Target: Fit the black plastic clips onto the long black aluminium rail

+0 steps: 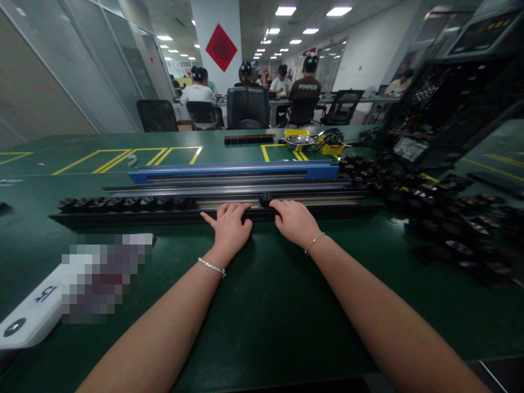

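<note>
Both bare forearms reach forward from the bottom edge over the green table, the largest thing in view, marked farther off with yellow lines. Across it, just beyond the hands, runs a long black rail with steel and blue rails stacked behind it. A row of small black parts sits in the rail's left stretch, ending just left of the hands; a loose heap of similar black parts spreads over the table at right, well apart from the hands. At near left lies a white device, partly blurred, with a mark that looks like "JR".

Left hand lies palm down on the rail's front edge, fingers loosely spread, thumb out to the left, gripping nothing that I can see. Right hand rests just beside it, fingers curled forward, its fingertips touching one small black part on the rail; whether it is pinched cannot be told.

Far back, seated people work at another table; one shirt reads "PUMPKIN", and a red diamond sign hangs on a pillar, its writing too small to read
</note>
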### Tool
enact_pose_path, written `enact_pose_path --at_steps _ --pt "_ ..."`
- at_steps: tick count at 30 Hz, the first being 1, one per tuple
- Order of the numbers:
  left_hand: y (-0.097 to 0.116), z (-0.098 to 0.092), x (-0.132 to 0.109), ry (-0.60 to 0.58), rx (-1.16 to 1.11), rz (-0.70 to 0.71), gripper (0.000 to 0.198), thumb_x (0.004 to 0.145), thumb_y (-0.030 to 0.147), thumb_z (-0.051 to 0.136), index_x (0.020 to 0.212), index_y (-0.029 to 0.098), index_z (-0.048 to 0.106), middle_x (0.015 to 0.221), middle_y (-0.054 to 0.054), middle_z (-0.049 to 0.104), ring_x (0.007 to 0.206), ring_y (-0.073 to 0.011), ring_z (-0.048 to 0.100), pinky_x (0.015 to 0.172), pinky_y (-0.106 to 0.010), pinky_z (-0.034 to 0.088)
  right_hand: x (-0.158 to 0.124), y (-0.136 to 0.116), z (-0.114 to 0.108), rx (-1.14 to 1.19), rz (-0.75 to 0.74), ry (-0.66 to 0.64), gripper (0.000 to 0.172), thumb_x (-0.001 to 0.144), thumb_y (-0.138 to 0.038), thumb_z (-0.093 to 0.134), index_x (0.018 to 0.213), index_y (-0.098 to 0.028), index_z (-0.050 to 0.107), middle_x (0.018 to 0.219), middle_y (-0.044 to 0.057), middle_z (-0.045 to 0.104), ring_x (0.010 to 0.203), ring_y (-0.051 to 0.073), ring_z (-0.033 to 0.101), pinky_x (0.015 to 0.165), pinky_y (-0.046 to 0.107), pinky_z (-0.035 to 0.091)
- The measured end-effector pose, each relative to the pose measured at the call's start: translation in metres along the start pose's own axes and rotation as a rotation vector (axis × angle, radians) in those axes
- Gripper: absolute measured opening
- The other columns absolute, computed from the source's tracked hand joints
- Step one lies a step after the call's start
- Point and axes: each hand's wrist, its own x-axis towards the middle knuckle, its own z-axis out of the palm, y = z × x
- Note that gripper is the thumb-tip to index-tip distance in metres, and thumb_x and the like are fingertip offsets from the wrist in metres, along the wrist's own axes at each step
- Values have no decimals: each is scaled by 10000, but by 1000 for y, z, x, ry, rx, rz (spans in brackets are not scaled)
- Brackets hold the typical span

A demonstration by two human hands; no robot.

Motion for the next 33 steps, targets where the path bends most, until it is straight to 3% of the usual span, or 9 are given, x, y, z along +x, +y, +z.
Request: enact_pose_path --at_steps 25,33 --pt "2 -2 0 -32 6 -29 391 785 234 471 1134 358 595 1210 -14 618 1240 -283 381 1015 -727 -92 -1 6 -3 -11 21 -11 336 847 -186 431 1156 -230 557 1019 66 660 953 207 563 863 325 346" --pt "-2 1 0 6 -18 8 384 778 233 468 1115 361 599 1174 -7 631 1222 -283 399 990 -751 -93 0 10 -2 0 18 -13 330 840 -161 426 1134 -218 564 1002 65 664 927 197 570 846 308 359"
